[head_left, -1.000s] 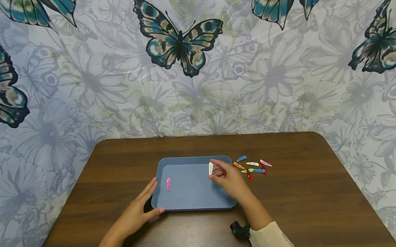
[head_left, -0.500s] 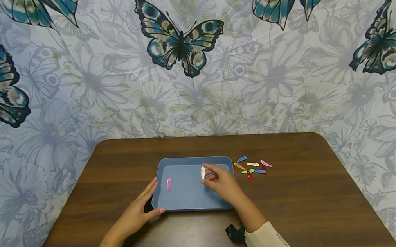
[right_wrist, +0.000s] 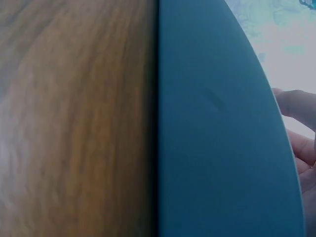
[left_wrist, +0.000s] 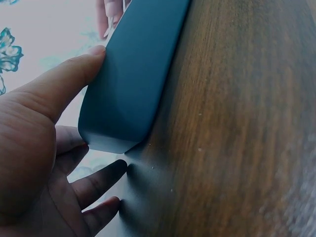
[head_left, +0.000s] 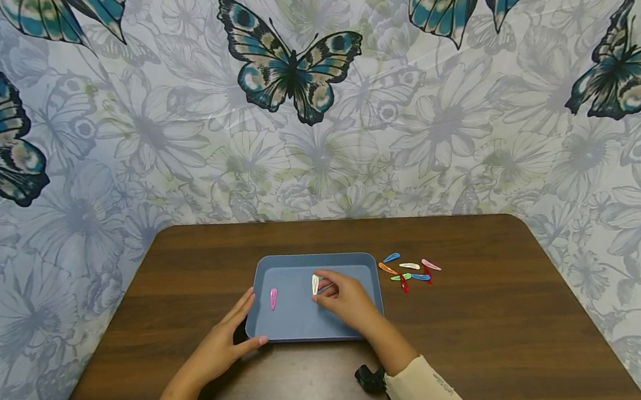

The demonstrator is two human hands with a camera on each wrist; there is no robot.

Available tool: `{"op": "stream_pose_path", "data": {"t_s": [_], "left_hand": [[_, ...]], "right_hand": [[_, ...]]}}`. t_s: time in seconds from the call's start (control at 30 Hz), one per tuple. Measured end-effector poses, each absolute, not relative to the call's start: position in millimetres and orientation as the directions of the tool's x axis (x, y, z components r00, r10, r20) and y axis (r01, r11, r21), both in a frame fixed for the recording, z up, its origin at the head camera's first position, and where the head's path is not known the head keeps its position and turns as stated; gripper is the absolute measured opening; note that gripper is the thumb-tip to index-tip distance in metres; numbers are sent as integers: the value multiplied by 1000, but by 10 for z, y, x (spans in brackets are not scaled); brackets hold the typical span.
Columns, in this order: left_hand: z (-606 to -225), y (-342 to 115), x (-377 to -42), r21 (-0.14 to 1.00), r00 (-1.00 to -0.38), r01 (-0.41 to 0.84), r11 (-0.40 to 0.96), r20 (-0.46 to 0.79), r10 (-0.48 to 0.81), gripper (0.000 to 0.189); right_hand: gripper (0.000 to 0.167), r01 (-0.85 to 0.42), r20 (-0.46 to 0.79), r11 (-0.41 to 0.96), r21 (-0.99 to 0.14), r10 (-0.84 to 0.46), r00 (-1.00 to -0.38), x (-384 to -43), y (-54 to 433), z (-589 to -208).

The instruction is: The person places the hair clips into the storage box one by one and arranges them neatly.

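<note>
A white snap hair clip [head_left: 315, 286] is pinched upright between the thumb and fingers of my right hand [head_left: 347, 301], over the middle of the blue-grey tray [head_left: 301, 322]. Inside that tray, toward its left side, lies a pink hair clip [head_left: 273, 299]. My left hand [head_left: 217, 348] touches the tray's near left corner with its fingers spread. In the left wrist view the left thumb [left_wrist: 81, 69] lies along the rim, and the other fingers are beside the corner. The tray's side wall [right_wrist: 222, 138] hides most of the right hand in the right wrist view.
Right of the tray, several hair clips lie in a loose group on the brown wooden table [head_left: 485, 341]: blue [head_left: 392, 257], orange [head_left: 387, 268], green, red, white and pink [head_left: 430, 264]. A butterfly-patterned backdrop [head_left: 311, 180] rises behind the table's far edge.
My right hand has moved left across the tray, carrying the white hair clip from near the right side to the middle. The left hand and the pink hair clip have stayed put.
</note>
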State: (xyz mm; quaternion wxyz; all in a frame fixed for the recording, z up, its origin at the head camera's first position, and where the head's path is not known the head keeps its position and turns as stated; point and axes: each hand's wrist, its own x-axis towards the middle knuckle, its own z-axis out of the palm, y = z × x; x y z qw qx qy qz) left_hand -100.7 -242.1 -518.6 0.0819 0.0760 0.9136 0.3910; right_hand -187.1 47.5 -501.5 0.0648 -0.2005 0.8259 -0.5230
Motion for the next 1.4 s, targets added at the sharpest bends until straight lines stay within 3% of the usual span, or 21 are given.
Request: {"op": "stream_pose_path", "data": {"t_s": [1.4], "left_hand": [[-5195, -2435, -1006, 743, -973, 101, 662, -66, 222, 101]], "right_hand": [[53, -326, 119, 414, -850, -452, -884, -1838, 49, -5072]]}}
